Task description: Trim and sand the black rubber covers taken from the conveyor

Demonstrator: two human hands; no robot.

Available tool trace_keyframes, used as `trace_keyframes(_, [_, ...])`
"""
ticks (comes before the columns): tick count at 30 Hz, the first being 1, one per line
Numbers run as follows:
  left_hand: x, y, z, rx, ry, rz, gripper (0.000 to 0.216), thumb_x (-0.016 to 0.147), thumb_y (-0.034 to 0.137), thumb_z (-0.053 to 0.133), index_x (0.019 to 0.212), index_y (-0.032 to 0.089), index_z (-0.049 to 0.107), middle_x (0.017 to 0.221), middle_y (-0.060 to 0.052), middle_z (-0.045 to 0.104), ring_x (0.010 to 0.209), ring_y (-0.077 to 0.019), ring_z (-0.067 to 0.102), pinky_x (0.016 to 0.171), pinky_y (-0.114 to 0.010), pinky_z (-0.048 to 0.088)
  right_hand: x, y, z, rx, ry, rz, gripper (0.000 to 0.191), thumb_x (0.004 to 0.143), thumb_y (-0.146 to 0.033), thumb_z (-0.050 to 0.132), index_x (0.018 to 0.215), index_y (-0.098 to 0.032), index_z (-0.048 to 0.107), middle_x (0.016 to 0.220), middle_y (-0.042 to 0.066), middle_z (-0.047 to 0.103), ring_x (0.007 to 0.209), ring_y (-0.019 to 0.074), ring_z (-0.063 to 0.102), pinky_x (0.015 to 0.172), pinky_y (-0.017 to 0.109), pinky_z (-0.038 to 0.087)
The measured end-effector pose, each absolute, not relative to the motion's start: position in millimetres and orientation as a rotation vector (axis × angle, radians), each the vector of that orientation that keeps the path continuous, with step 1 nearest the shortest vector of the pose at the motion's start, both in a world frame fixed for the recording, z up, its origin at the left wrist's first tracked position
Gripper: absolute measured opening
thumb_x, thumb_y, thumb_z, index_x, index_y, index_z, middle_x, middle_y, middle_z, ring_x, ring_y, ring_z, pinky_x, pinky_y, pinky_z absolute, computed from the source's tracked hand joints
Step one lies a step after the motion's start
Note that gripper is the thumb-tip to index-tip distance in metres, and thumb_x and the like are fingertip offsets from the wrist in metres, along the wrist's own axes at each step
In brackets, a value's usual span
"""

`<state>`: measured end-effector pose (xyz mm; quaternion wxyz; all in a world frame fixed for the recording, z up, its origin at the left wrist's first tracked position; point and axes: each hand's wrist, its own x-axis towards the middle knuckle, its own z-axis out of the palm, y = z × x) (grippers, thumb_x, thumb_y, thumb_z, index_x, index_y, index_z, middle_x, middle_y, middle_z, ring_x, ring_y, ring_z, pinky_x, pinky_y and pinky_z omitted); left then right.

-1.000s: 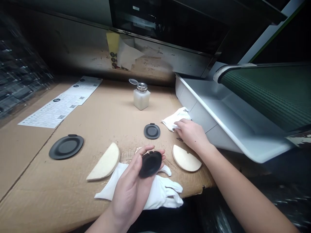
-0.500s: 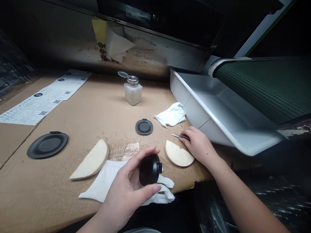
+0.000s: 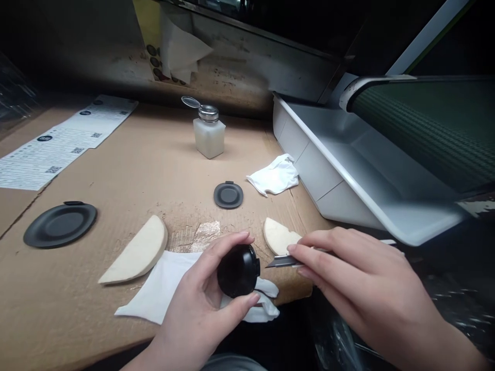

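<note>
My left hand [image 3: 201,304] grips a small glossy black round part [image 3: 237,270], a lidded-case shape with a little hinge tab on its right edge. In my right hand [image 3: 359,278] is a slim craft knife [image 3: 284,261], its pointed blade aimed left toward the tab, a short gap away. Beneath the left hand lies a white cloth [image 3: 154,291]. A cream half-round pad [image 3: 135,252] rests to the left of that cloth, and another cream half-round pad [image 3: 276,234] is partly hidden behind my right hand.
Two flat dark plates, a small one [image 3: 228,195] and a larger one [image 3: 60,225], lie on the cardboard [image 3: 127,170]. Behind them stand a pump bottle [image 3: 209,136] with its lid up and a crumpled white cloth [image 3: 274,175]. A grey tray [image 3: 325,190] borders the right, beside a green conveyor belt [image 3: 429,123]. Printed label sheets [image 3: 65,144] lie left.
My right hand has lifted the craft knife off the cardboard by the tray and brought it nearer, close to the black part. The left hand has turned the part slightly. The view has shifted a little.
</note>
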<state>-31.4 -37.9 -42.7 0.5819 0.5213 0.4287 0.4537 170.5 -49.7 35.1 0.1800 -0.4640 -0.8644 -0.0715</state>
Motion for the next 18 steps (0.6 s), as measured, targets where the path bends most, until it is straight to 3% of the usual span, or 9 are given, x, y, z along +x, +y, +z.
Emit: trace_keyframes(18, [-31.3,-38.4,-41.1,1.315,1.049,1.043,0.053,0.068,0.019,0.071,0.113,0.039,0.054,0.119,0.003,0.057,0.114,-0.0187,0.05,0.099,-0.027,0.04,157.1,-47.8,43.4,-1.225,-2.591,-0.422,0.026,0.085,-0.012,0.04,0.084,-0.014,0.065,0.079,0.008,0.064,0.063,0.0158,0.048,0.056,0.031,0.033])
